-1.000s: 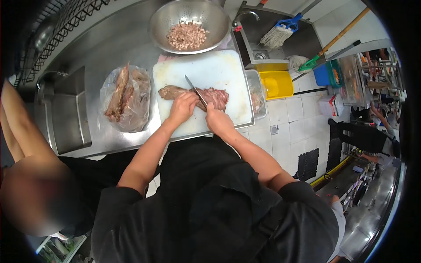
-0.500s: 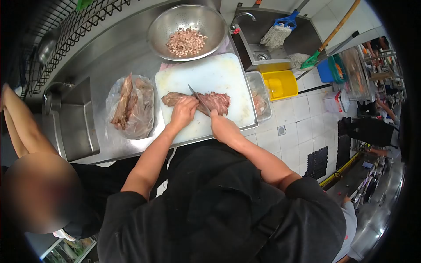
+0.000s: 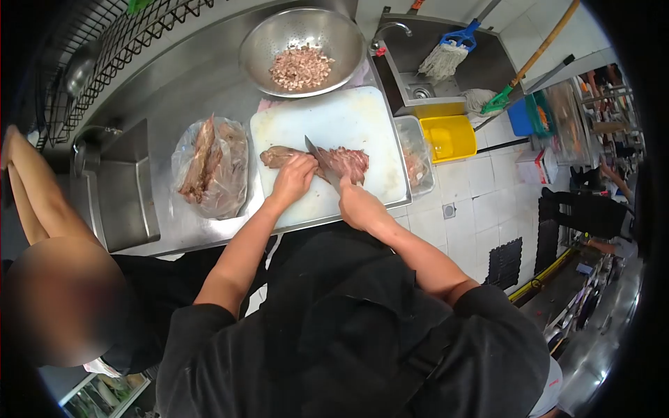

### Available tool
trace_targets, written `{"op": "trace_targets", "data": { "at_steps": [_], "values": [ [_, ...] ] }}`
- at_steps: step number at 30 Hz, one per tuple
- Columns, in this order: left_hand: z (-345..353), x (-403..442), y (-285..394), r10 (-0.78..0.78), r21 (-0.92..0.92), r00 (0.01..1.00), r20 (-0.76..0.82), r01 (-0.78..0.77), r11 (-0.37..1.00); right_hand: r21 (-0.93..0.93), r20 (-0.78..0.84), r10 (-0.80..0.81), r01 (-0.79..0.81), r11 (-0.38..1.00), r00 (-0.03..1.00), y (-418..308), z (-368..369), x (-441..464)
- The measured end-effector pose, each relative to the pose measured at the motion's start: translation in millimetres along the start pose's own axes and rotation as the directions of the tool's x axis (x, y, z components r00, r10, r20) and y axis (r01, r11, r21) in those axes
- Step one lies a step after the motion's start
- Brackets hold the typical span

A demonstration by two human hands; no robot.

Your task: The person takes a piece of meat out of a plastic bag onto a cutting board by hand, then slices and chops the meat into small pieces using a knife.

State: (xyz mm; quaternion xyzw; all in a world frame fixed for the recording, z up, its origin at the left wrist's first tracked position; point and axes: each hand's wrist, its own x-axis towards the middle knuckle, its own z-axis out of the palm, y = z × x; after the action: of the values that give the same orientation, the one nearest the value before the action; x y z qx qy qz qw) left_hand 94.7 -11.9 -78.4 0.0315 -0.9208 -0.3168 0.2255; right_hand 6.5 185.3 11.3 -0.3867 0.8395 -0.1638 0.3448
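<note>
My right hand (image 3: 359,205) is closed around the handle of a knife (image 3: 322,160), its blade slanting across the meat on the white cutting board (image 3: 279,118). Fingers curled, my left hand (image 3: 295,177) holds down the uncut piece of meat (image 3: 277,156) just left of the blade. To the right of the knife lie sliced strips of meat (image 3: 351,164), reddish and loosely fanned. Behind the board stands a perforated steel colander (image 3: 254,59) with diced meat (image 3: 301,67) in it. A clear plastic bag (image 3: 233,191) with large meat pieces (image 3: 203,157) rests left of the board.
At the left is a steel sink (image 3: 129,188), with another person's arm (image 3: 45,184) beyond it. Right of the board are a plastic tub (image 3: 416,164) and a yellow bin (image 3: 449,136). Mops (image 3: 446,58) stand in a deep sink (image 3: 397,52) at the back.
The knife and my right hand have shifted slightly, and the blade shows broader and flatter. My left hand stays on the meat. The whole view has moved a little.
</note>
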Motion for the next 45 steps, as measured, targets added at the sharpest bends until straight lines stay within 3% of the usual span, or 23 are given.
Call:
{"op": "trace_targets", "data": {
  "at_steps": [8, 10, 12, 14, 16, 20, 27, 30, 32, 33, 37, 40, 42, 45],
  "values": [
    [-2, 0, -3, 0.017, -0.021, 0.999, 0.041, -0.016, 1.000, 0.048, -0.145, -0.076, 0.084, 0.995, 0.986, 20, 35, 48],
    [2, -2, -9, 0.071, 0.081, 0.997, -0.028, -0.068, 0.994, -0.010, -0.171, -0.086, 0.085, 0.996, 0.982, 18, 21, 53],
    [1, -10, -1, -0.009, 0.095, 1.000, 0.007, 0.009, 0.995, -0.025, -0.212, -0.100, 0.097, 0.995, 0.972, 15, 25, 45],
    [-4, 1, 3, -0.035, 0.157, 0.999, -0.024, 0.038, 0.987, -0.023, -0.205, -0.100, 0.097, 0.995, 0.974, 1, 8, 35],
    [-1, 0, 0, -0.030, 0.123, 0.999, -0.032, 0.033, 0.992, -0.021, -0.062, -0.051, 0.050, 0.999, 0.997, -9, -5, 25],
    [1, -3, -4, -0.017, 0.076, 0.998, -0.060, 0.022, 0.997, -0.039, -0.034, -0.041, 0.040, 0.998, 0.999, -10, 0, 18],
    [-5, -3, -7, -0.037, 0.053, 0.999, -0.040, 0.039, 0.998, 0.053, -0.195, -0.092, 0.104, 0.993, 0.976, 5, 40, 54],
    [-19, 5, -11, -0.125, -0.025, 0.992, -0.011, 0.125, 0.992, 0.035, -0.179, -0.103, 0.111, 0.993, 0.978, 20, 32, 61],
    [-38, 10, -3, -0.252, 0.228, 0.954, -0.160, 0.285, 0.931, 0.015, -0.129, -0.087, 0.090, 0.996, 0.988, 20, 34, 51],
    [-36, 7, -9, -0.392, 0.260, 0.900, -0.192, 0.431, 0.864, 0.006, -0.120, -0.076, 0.077, 0.997, 0.990, 16, 28, 46],
    [-25, -5, -26, -0.432, 0.200, 0.897, -0.094, 0.442, 0.874, -0.017, -0.105, -0.073, 0.072, 0.997, 0.992, 18, 27, 45],
    [-13, -10, -20, -0.328, 0.115, 0.943, -0.058, 0.333, 0.936, -0.015, -0.136, -0.080, 0.079, 0.997, 0.987, 15, 24, 44],
    [-8, -10, -12, -0.195, 0.268, 0.979, -0.061, 0.204, 0.942, -0.032, -0.110, -0.076, 0.073, 0.997, 0.991, 9, 17, 42],
    [-8, -10, -8, -0.187, 0.324, 0.981, -0.050, 0.193, 0.926, -0.068, -0.072, -0.064, 0.059, 0.996, 0.995, -1, 5, 32]
  ]
}}
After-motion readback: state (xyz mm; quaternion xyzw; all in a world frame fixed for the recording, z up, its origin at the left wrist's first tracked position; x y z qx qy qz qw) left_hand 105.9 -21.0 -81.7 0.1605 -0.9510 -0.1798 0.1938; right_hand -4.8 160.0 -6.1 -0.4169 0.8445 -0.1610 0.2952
